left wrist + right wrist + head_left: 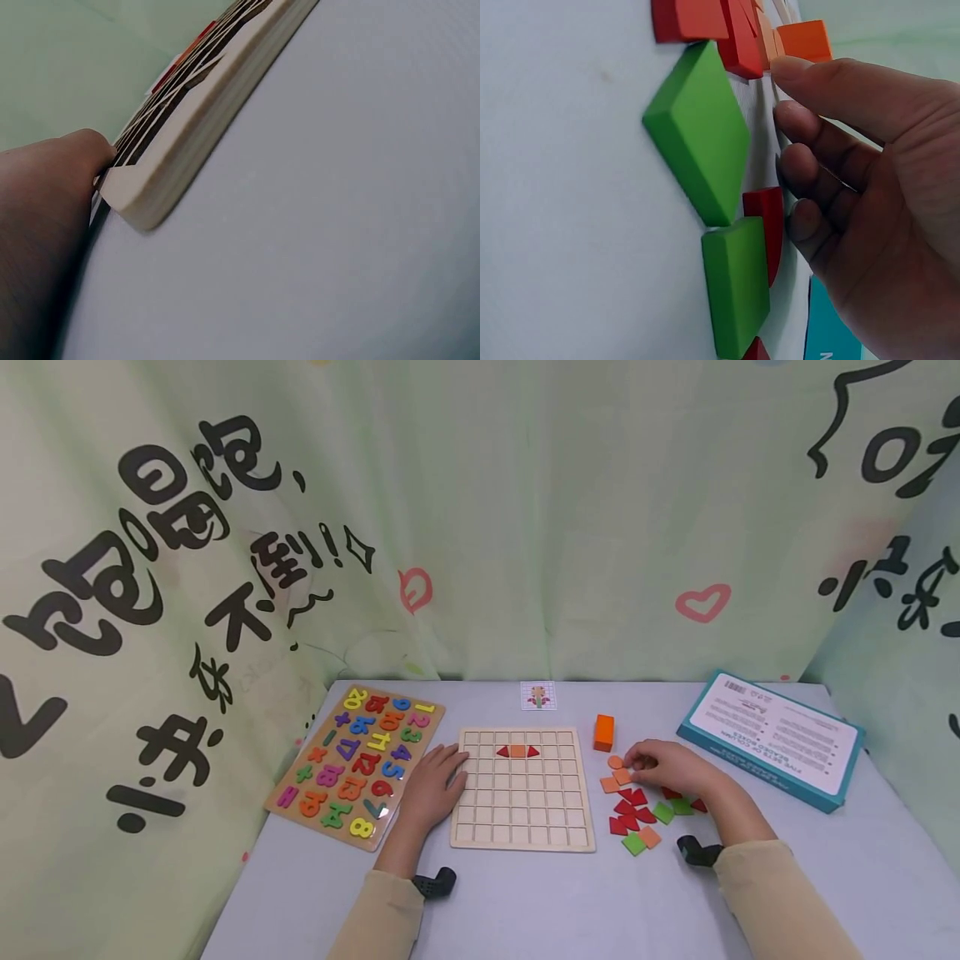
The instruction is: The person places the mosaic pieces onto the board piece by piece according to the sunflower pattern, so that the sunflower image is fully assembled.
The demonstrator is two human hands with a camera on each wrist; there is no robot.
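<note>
My left hand rests on the left edge of a wooden grid board, its fingers loosely spread; part of that hand shows against the board corner in the left wrist view. On the board, an orange square sits between two red pieces. My right hand reaches over the loose pieces, fingers bent and thumb forward, fingertips right beside an orange square and an orange round piece. Green diamond-like and red pieces lie below this hand.
To the left lies a number puzzle board with colourful digits. A small picture card sits behind the grid board. An orange block stands right of the board, and a teal box lies at the back right.
</note>
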